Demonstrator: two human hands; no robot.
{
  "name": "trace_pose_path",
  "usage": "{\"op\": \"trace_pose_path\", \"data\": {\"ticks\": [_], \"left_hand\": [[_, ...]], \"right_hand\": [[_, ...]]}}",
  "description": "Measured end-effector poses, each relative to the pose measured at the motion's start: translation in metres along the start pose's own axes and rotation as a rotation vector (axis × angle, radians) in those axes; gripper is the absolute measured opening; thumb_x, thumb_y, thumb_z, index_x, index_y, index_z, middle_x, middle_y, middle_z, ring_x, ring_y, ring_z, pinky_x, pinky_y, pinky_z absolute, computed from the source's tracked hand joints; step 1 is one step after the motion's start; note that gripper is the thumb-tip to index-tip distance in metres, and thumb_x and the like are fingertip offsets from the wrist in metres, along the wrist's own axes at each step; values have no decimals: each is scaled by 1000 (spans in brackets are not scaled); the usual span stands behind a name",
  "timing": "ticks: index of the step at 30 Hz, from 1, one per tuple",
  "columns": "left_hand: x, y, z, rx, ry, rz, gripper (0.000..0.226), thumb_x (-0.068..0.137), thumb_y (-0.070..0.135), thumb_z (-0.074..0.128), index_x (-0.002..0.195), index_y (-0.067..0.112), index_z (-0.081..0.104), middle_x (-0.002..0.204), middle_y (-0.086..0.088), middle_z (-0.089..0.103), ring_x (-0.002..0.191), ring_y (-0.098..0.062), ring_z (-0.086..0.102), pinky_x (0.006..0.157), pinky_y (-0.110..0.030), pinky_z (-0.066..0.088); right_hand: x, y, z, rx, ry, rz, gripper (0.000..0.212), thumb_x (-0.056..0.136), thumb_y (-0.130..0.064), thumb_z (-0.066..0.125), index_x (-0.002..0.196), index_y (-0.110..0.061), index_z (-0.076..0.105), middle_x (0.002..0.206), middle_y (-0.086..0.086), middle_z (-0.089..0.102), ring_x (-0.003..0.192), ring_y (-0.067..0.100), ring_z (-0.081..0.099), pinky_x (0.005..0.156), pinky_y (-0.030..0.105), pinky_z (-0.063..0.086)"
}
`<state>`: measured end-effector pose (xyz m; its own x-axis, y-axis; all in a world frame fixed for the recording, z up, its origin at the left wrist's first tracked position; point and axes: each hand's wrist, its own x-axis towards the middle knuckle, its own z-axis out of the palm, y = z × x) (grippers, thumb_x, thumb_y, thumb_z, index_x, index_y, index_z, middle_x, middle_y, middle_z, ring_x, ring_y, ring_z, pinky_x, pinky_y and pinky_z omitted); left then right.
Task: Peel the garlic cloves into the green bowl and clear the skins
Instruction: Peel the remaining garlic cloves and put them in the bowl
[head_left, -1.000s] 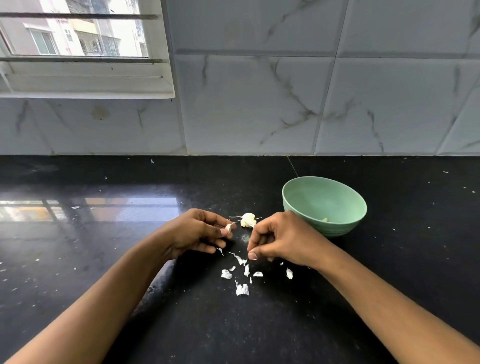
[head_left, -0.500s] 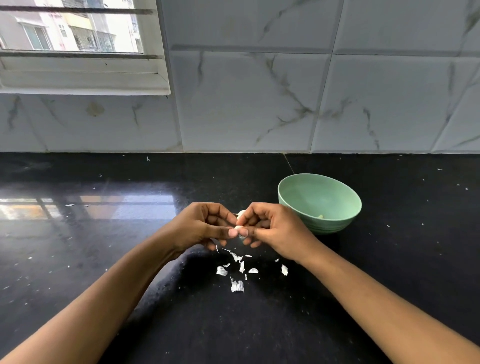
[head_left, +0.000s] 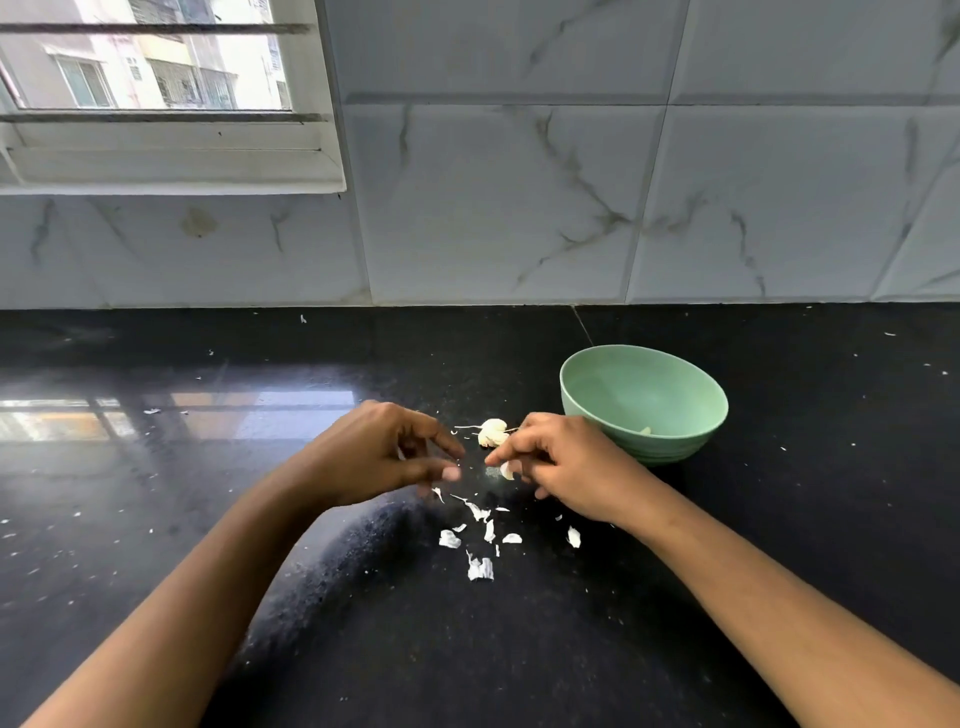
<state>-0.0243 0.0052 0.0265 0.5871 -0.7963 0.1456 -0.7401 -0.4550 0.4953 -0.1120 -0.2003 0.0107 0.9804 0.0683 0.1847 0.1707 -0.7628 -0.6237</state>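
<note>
The green bowl (head_left: 643, 402) stands on the black counter at the right, with one pale peeled clove (head_left: 644, 430) inside near its front wall. A small cluster of unpeeled garlic (head_left: 492, 432) lies just left of the bowl. My right hand (head_left: 563, 465) hovers in front of that cluster, and a small pale clove (head_left: 506, 472) is pinched in its fingertips. My left hand (head_left: 387, 454) is a little to the left, fingers loosely curled with thumb and forefinger apart, nothing visible in it. White garlic skins (head_left: 480, 540) lie scattered on the counter below both hands.
The glossy black counter (head_left: 208, 519) runs to a marble-tiled wall (head_left: 519, 208) at the back. A window (head_left: 150, 67) is at the upper left. Tiny white flecks dot the counter on both sides.
Half a second ago both hands met at the fingertips over one clove. They have now pulled apart, and the clove stays with my right hand.
</note>
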Motion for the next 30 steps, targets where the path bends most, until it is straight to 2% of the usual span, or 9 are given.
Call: {"op": "trace_pose_path", "data": {"ticks": [3, 5, 8, 11, 18, 20, 24, 27, 30], "left_hand": [[0, -6, -1, -34, 15, -65, 14, 87, 29, 66, 101, 33, 69, 78, 24, 68, 66, 3, 68, 60, -8, 47], [2, -11, 1, -122, -25, -169, 14, 91, 15, 63, 99, 25, 69, 82, 9, 73, 68, -4, 71, 58, -17, 53], [4, -9, 5, -216, -117, -228, 16, 91, 7, 60, 98, 17, 71, 83, 0, 75, 75, -9, 72, 61, -21, 55], [4, -5, 8, -290, -187, -204, 15, 90, 7, 61, 100, 14, 71, 85, -2, 76, 78, -11, 72, 61, -22, 55], [6, -12, 4, -344, 92, -133, 17, 83, 9, 71, 96, 20, 71, 83, 0, 75, 68, -17, 72, 53, -22, 53], [6, -12, 8, -284, 95, -131, 3, 79, 19, 75, 79, 19, 72, 71, 1, 74, 58, -13, 69, 50, -14, 45], [7, -17, 14, -14, 93, -149, 41, 72, 60, 64, 59, 22, 62, 54, 8, 67, 44, -3, 59, 51, -16, 45], [10, -26, 17, 190, 177, -115, 53, 69, 81, 48, 77, 33, 68, 61, 21, 63, 61, 4, 59, 61, -26, 49], [12, -30, 17, 355, 162, -106, 53, 73, 76, 41, 107, 43, 64, 93, 27, 56, 96, 2, 50, 71, -25, 41]], "right_hand": [[0, 0, -2, -83, 5, 4, 18, 91, -8, 55, 95, -17, 70, 80, -17, 49, 69, -4, 50, 71, 14, 44], [-1, 2, -4, -126, -20, 60, 15, 94, -11, 50, 93, -20, 62, 78, -15, 48, 71, 0, 49, 68, 18, 38], [-3, 4, -3, -142, -97, 158, 11, 95, -14, 48, 90, -21, 55, 74, -13, 52, 73, 9, 55, 70, 29, 48], [-4, 1, 0, 48, -145, 183, 12, 92, -7, 55, 89, -16, 62, 72, -5, 61, 64, 8, 61, 63, 24, 56], [-3, 1, -9, 193, 27, 105, 8, 82, -6, 70, 88, -10, 69, 75, 2, 71, 66, 10, 68, 64, 20, 56], [-3, 2, -2, 86, -8, 80, 7, 81, -10, 72, 87, -13, 71, 71, -5, 68, 61, 2, 62, 62, 16, 50], [-2, 2, 5, -96, 68, 9, 6, 81, -16, 73, 87, -18, 71, 69, -16, 60, 63, -3, 54, 64, 14, 40], [-3, -2, 2, -101, 244, -90, 4, 82, -18, 71, 84, -18, 68, 70, -20, 59, 66, -3, 56, 64, 14, 41], [1, -1, 10, -292, 125, -144, 3, 85, -18, 66, 88, -16, 65, 86, -4, 64, 81, 16, 60, 69, 27, 40]]}}
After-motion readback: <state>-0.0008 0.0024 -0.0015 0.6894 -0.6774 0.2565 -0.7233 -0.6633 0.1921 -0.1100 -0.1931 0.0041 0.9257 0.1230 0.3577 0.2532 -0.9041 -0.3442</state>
